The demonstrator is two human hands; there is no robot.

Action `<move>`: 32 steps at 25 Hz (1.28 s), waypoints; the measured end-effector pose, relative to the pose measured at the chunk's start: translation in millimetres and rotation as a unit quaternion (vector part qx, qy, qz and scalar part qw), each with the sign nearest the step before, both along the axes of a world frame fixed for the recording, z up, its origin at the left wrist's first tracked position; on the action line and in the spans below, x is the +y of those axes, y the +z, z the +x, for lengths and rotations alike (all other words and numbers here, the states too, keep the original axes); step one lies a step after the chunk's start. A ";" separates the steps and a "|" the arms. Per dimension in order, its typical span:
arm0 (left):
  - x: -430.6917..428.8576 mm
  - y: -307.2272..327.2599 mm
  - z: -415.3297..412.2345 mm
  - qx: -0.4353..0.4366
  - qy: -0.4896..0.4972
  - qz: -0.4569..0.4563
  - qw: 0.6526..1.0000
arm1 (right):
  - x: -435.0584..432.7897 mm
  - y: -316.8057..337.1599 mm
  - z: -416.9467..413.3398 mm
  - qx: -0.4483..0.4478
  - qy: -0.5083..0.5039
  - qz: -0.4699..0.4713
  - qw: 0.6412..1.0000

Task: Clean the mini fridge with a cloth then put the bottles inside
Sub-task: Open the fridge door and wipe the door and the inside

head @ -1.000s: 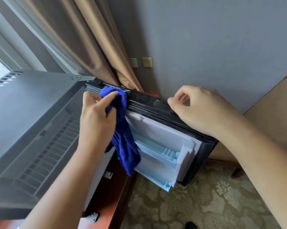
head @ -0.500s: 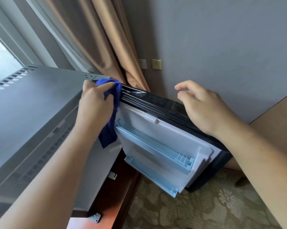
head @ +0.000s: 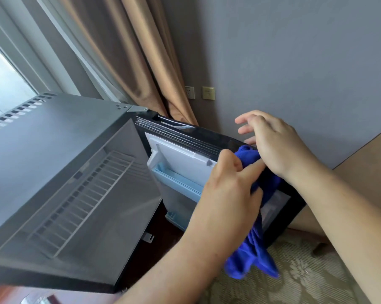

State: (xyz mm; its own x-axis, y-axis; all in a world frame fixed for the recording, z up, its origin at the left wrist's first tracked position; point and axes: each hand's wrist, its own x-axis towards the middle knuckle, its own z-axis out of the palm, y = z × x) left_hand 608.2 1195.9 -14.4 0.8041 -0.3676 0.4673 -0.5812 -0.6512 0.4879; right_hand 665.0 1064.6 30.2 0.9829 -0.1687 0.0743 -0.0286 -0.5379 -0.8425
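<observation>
**Q:** Biggest thing in front of you?

**A:** Grey metal mini fridge cabinet (head: 53,139), filling my 9 o'clock with its open side facing right. There's a pale wire shelf (head: 82,200) inside. No bottles in sight, in it or near it.

**Q:** And the door?

**A:** Black-framed door with a white plastic liner (head: 180,156). It is hinged at 12 o'clock and stands open toward 3. A pale blue plastic door rack (head: 178,183) runs across the liner, near centre.

**Q:** Where's the cloth?

**A:** Bright blue microfibre cloth (head: 250,266), bunched on the door's top edge near its free corner, about 3 o'clock. The loose tail hangs down to 5 o'clock, in front of the patterned beige carpet (head: 312,270).

**Q:** Hands?

**A:** My left hand (head: 226,189) is clenched round the bunch, fingers curled into it, pressing it to the door's edge. That looks like a grip for wiping along the frame. My right hand (head: 275,145) is just past it at 2 o'clock and grasps nothing. Its fingers are spread and slack, and its heel seems to rest on the door's outer corner. I judge it's there to brace the door so it doesn't swing off under the wiping.

**Q:** Stage?

**A:** Cleaning, by my reading; loading the bottles is not yet begun.

**Q:** Smallest thing noted?

**A:** Square wall plates (head: 208,93) at 12 o'clock, just beside the tan curtain (head: 130,51).
</observation>
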 end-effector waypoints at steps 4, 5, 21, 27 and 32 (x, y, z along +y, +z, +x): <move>43.8 -0.3 34.6 0.009 0.091 -0.018 0.996 | -4.1 0.9 -0.4 -0.007 -0.004 -0.001 1.000; 58.3 1.0 48.6 0.006 0.133 -0.011 0.991 | -4.3 0.5 -1.2 -0.008 0.000 -0.003 1.000; 105.8 -3.2 73.3 0.029 0.240 0.000 0.970 | -1.3 -5.1 0.9 -0.005 0.011 -0.034 0.999; 77.2 0.3 44.4 -0.020 0.143 0.044 0.988 | 2.5 -3.0 3.9 0.021 0.031 -0.064 0.997; 73.1 -4.8 39.4 -0.020 0.143 0.041 0.989 | 1.8 -4.9 0.6 0.031 0.035 -0.085 0.995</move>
State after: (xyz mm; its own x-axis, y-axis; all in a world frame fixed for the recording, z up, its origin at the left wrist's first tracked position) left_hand 647.6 1269.0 -19.2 0.8618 -0.1653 0.4795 -0.3853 -0.8282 0.4070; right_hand 665.6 1066.4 25.3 0.9952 -0.0906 0.0356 -0.0351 -0.6744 -0.7375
